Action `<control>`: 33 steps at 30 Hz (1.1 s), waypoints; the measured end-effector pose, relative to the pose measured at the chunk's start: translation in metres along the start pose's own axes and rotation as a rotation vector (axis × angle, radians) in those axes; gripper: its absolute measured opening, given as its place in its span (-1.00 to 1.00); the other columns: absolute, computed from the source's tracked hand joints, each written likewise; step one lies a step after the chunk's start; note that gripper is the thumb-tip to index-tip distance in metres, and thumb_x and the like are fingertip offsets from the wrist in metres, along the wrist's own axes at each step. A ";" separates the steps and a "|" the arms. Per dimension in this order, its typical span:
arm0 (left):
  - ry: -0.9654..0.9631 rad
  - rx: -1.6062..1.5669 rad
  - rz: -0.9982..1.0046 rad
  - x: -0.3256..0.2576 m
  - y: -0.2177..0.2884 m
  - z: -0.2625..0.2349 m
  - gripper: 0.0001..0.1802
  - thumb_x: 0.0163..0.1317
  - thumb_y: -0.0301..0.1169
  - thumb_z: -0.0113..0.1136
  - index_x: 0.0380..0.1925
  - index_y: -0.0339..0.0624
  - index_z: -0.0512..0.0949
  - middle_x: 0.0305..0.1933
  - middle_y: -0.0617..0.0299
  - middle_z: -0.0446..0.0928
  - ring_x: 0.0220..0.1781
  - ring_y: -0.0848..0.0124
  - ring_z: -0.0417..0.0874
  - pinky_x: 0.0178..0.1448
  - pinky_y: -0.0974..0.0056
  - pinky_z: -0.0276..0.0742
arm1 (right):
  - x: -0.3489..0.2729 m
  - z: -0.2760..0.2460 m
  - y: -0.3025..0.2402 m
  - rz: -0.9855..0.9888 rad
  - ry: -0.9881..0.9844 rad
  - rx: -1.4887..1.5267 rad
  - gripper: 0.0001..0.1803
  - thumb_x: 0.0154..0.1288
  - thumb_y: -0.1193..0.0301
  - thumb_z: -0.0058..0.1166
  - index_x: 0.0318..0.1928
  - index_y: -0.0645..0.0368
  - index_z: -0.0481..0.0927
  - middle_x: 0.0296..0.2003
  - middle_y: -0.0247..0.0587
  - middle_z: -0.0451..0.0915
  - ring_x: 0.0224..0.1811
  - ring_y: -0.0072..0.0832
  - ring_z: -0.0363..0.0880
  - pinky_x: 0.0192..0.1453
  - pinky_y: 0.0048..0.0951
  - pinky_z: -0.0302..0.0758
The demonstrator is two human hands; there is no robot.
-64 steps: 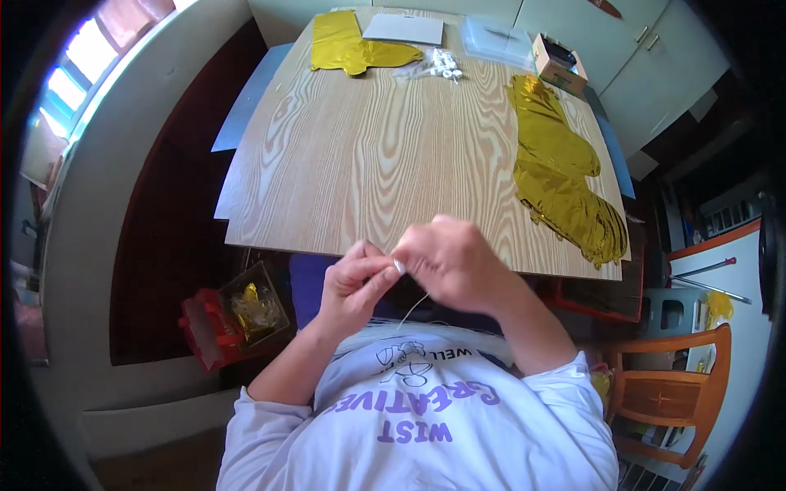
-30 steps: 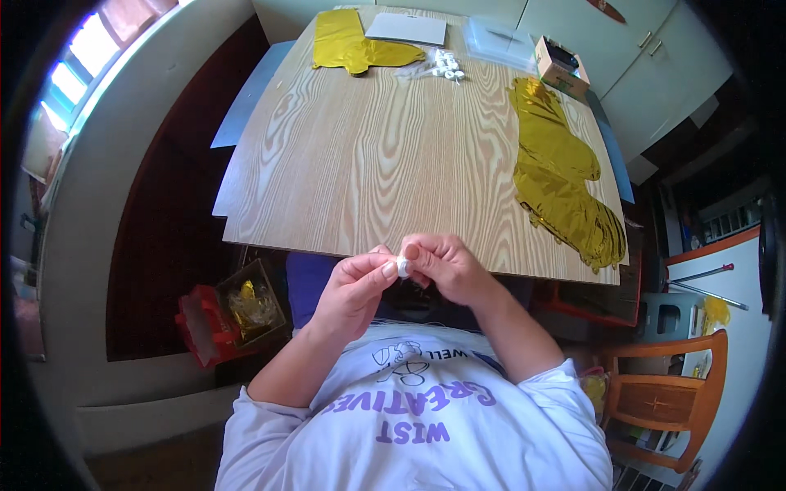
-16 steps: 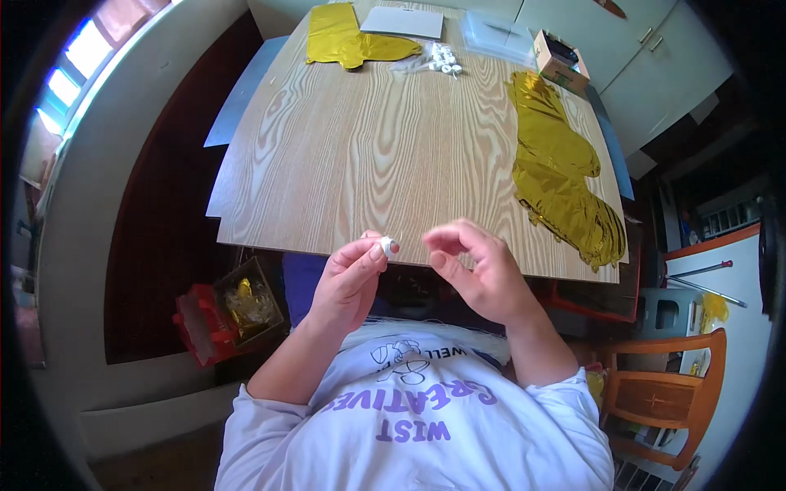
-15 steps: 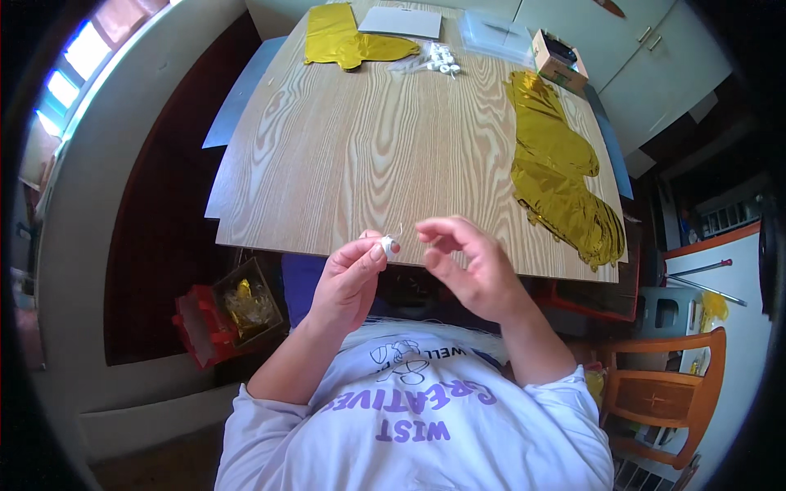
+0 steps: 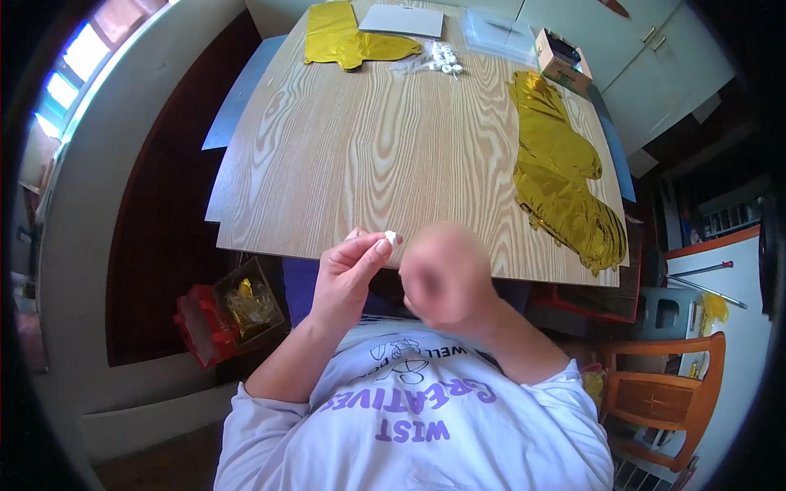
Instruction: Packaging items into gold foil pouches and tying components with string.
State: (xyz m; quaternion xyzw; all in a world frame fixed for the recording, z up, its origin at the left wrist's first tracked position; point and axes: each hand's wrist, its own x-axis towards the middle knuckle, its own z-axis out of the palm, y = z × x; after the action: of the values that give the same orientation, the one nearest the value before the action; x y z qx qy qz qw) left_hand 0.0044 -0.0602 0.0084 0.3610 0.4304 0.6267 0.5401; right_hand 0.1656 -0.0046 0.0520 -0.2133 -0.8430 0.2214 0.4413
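Over the table's near edge, my left hand [image 5: 344, 274] pinches a small white ribbon roll [image 5: 391, 238] between thumb and fingertips. Only a bit of the roll shows past the fingers. My right hand [image 5: 449, 274] is close by on the right, its back turned up and badly blurred. Its fingers are hidden, so I cannot see whether it holds the ribbon's end. A clear bag with several similar white rolls [image 5: 444, 60] lies at the far side of the table.
On the wooden table [image 5: 352, 147], a flat gold foil balloon [image 5: 565, 172] lies along the right side. Another gold foil balloon [image 5: 332, 37] is at the far left, near a white flat box [image 5: 401, 21]. A small carton [image 5: 563, 62] sits far right. An open box [image 5: 250, 303] stands below left.
My right hand has come left and turned its back up, now beside the left. The left hand keeps its pinch on the ribbon roll, slightly turned; the loose strand no longer shows.
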 end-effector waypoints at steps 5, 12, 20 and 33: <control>-0.036 -0.091 0.008 0.000 0.012 0.006 -0.78 0.33 -0.39 0.19 -0.12 -0.27 0.66 -0.27 0.35 0.53 -0.15 0.60 0.47 0.02 0.46 0.35 | 0.006 -0.005 0.008 0.384 0.013 0.285 -0.75 0.10 0.43 0.21 -0.19 0.21 0.56 -0.35 -0.25 0.52 -0.41 -0.53 0.43 -0.23 -0.48 0.44; -0.035 -0.147 0.048 0.007 0.024 0.014 -0.78 0.33 -0.41 0.19 -0.11 -0.28 0.66 -0.27 0.32 0.54 -0.17 0.56 0.52 0.02 0.41 0.39 | -0.010 0.015 0.008 0.314 -0.015 0.270 -0.85 0.23 0.56 0.18 -0.17 0.24 0.61 -0.49 -0.23 0.60 -0.45 -0.47 0.61 -0.37 -0.47 0.53; -0.153 0.137 -0.010 0.013 0.015 0.010 -0.82 0.31 -0.41 0.22 -0.18 -0.26 0.68 -0.33 0.36 0.48 -0.28 0.58 0.39 -0.12 0.48 0.32 | 0.014 -0.027 -0.003 -0.019 -0.090 -0.209 -0.87 0.11 0.43 0.28 -0.41 0.13 0.56 -0.56 -0.24 0.50 -0.52 -0.34 0.52 -0.43 -0.34 0.38; -0.181 -0.237 -0.059 0.032 0.017 0.024 -0.79 0.38 -0.40 0.12 -0.13 -0.28 0.63 -0.21 0.30 0.46 -0.08 0.47 0.47 0.08 0.30 0.38 | 0.009 -0.012 0.030 0.531 -0.021 0.463 -0.84 0.41 0.47 0.04 -0.13 0.31 0.59 -0.33 -0.25 0.65 -0.38 -0.62 0.59 -0.28 -0.58 0.56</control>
State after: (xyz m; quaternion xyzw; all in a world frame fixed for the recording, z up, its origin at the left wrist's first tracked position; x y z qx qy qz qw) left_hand 0.0148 -0.0261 0.0325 0.3371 0.3134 0.6219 0.6336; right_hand 0.1755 0.0269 0.0473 -0.3171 -0.6901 0.5160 0.3962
